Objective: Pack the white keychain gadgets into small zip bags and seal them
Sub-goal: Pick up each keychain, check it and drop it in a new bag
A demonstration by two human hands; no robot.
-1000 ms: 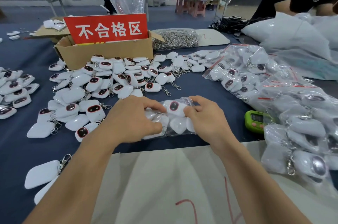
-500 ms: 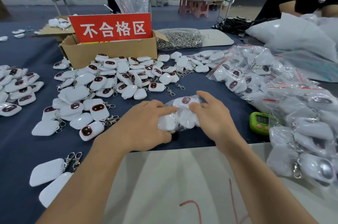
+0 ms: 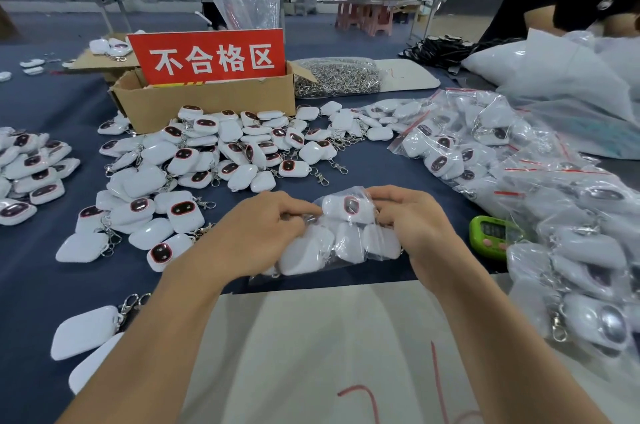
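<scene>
Left hand (image 3: 256, 233) and right hand (image 3: 412, 226) pinch the top of 1 filled zip bag (image 3: 346, 247) on the counter (image 3: 381, 167); loose keychain gadgets (image 3: 214, 153) heaped at 10 o'clock.

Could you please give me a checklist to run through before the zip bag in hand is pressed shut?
1. Left hand and right hand both pinch the small clear plastic zip bag near its top: ok.
2. White square keychain gadgets sit inside that bag: ok.
3. Bag's opening free of clips and folded plastic: cannot tell, the fingers hide it.
4. Small green digital timer lies apart from the bag: ok.
</scene>
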